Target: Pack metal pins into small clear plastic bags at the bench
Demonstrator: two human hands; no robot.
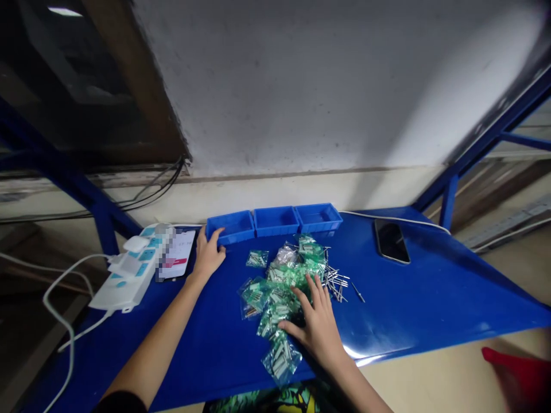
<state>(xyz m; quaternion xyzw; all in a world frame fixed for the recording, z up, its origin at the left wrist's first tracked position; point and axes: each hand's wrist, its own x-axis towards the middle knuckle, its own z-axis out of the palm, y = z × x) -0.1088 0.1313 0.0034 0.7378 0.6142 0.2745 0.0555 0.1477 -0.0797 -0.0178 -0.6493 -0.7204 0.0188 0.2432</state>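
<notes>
My left hand [208, 255] is at the near left corner of the leftmost blue plastic bin [231, 236], its fingers bent around that corner. My right hand [317, 324] lies with fingers spread over a heap of small clear green-tinted packets [279, 304], touching those on its right side. The packets hold short pale and metallic pieces whose exact kind I cannot make out. Thin metal rods [336, 279] lie loose beside the heap, partly under it. One packet [257, 258] sits apart, between the heap and the left bin.
Two more blue bins, a middle one [275, 232] and a right one [318, 226], continue the row along the wall. A white power strip [124, 284] with plugs and cables is at the left, beside a lit phone [178, 252]. A dark phone [392, 241] lies at the right of the blue table [387, 310].
</notes>
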